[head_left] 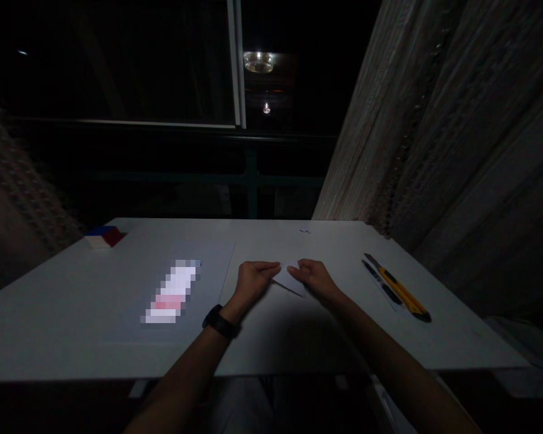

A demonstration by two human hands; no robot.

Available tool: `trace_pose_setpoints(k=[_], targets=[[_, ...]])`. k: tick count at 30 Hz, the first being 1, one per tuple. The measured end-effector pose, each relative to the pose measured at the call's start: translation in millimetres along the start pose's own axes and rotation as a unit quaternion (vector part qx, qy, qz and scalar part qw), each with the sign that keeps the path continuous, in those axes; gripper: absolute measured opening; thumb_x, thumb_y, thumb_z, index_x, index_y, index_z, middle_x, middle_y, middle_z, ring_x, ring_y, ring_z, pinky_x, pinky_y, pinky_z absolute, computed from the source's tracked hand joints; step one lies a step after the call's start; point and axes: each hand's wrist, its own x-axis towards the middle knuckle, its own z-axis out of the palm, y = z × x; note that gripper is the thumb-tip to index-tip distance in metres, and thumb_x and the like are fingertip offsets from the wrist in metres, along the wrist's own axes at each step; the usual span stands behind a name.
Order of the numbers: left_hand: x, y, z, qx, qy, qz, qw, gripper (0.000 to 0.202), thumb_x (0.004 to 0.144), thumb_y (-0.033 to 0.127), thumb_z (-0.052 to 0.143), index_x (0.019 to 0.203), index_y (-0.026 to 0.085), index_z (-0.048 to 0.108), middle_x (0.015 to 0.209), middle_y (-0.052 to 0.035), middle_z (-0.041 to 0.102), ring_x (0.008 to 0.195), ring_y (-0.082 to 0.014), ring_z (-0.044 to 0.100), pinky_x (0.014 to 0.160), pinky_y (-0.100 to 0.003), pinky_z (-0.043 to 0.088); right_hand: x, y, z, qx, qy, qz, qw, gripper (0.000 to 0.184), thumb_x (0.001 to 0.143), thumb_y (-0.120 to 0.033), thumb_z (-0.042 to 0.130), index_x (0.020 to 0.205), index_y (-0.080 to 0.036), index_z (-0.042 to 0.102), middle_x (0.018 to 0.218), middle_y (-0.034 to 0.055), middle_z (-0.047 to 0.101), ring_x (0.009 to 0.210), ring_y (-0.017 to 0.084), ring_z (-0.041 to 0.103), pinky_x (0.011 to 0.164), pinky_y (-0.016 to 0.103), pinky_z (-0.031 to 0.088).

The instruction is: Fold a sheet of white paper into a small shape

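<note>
A small piece of white paper (290,281) is held above the middle of the table, one edge showing as a thin dark line. My left hand (256,278), with a black watch (221,322) on its wrist, pinches the paper's left side between thumb and fingers. Opposite it, my right hand (314,277) is closed on the right side of the same piece. The two thumbs are close together but apart. Dim light hides whether the paper is folded.
A lit, blurred-out phone (172,292) lies on a large white sheet (213,301) at left. Beyond it sits a coloured cube (104,236). On the right are a yellow utility knife (405,295) and a slimmer black knife (382,283). Tiny scraps (304,231) lie near the table's (271,355) far edge.
</note>
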Motion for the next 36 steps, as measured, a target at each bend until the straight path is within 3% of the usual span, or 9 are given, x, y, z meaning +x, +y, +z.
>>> trace_pose_setpoints(k=[5,11,16,22,27,30,36], targets=[[0.2,-1.1,0.7,-0.001,-0.016,0.0,1.0,0.026,0.065,0.033,0.07,0.085,0.016,0.073,0.082,-0.009,0.072,0.075,-0.021,0.066,0.071,-0.029,0.049,-0.8,-3.5,1.5,0.007,0.029,-0.009,1.0,0.043,0.054,-0.051,0.072,0.049,-0.017,0.044,0.041,-0.0068,0.042,0.038,0.006,0.036,0.038,0.02,0.025],[-1.3,-2.6,3.4,0.013,-0.029,-0.022,0.999,0.025,0.065,0.033,0.07,0.083,0.016,0.073,0.078,-0.0085,0.072,0.067,-0.0195,0.065,0.063,-0.028,0.05,2.5,0.5,2.9,0.001,0.01,-0.024,1.0,0.04,0.052,-0.048,0.074,0.069,-0.015,0.061,0.05,-0.0026,0.056,0.043,0.01,0.047,0.042,0.022,0.033],[-1.8,-1.5,3.9,0.0,-0.044,-0.035,0.998,0.027,0.065,0.034,0.069,0.084,0.016,0.073,0.076,-0.008,0.072,0.06,-0.0177,0.064,0.057,-0.027,0.049,3.7,1.5,1.4,-0.004,0.04,-0.002,0.999,0.041,0.046,-0.048,0.077,0.061,-0.014,0.06,0.046,-0.0026,0.053,0.04,0.01,0.045,0.041,0.022,0.033],[0.7,0.3,-2.4,0.006,0.029,-0.029,0.999,0.026,0.064,0.033,0.07,0.084,0.016,0.073,0.081,-0.0094,0.071,0.074,-0.0209,0.066,0.069,-0.029,0.05,-0.2,0.0,2.1,-0.016,0.04,0.011,0.999,0.041,0.05,-0.05,0.074,0.048,-0.015,0.053,0.04,-0.0043,0.049,0.037,0.007,0.041,0.037,0.02,0.03],[0.8,2.7,-5.9,0.004,0.06,-0.035,0.998,0.026,0.065,0.032,0.07,0.084,0.015,0.073,0.082,-0.0097,0.071,0.074,-0.0212,0.066,0.069,-0.03,0.05,-2.7,2.9,4.3,0.038,0.011,0.041,0.998,0.04,0.051,-0.049,0.076,0.053,-0.015,0.055,0.047,0.0022,0.061,0.04,0.014,0.056,0.041,0.024,0.044],[1.0,4.2,-7.5,-0.013,0.063,-0.047,0.997,0.026,0.065,0.032,0.07,0.084,0.014,0.073,0.081,-0.0099,0.071,0.071,-0.0206,0.066,0.064,-0.028,0.05,-4.9,1.8,4.4,0.06,-0.015,0.068,0.996,0.041,0.048,-0.046,0.079,0.054,-0.014,0.055,0.049,0.0052,0.064,0.042,0.016,0.06,0.044,0.028,0.05],[2.8,2.8,-8.5,-0.017,0.069,-0.053,0.996,0.027,0.064,0.031,0.07,0.084,0.013,0.072,0.081,-0.0103,0.071,0.071,-0.0204,0.066,0.063,-0.028,0.05,-6.1,-2.2,2.5,0.048,-0.018,0.066,0.997,0.04,0.054,-0.049,0.075,0.056,-0.013,0.057,0.047,0.0052,0.063,0.037,0.014,0.057,0.04,0.025,0.05]])
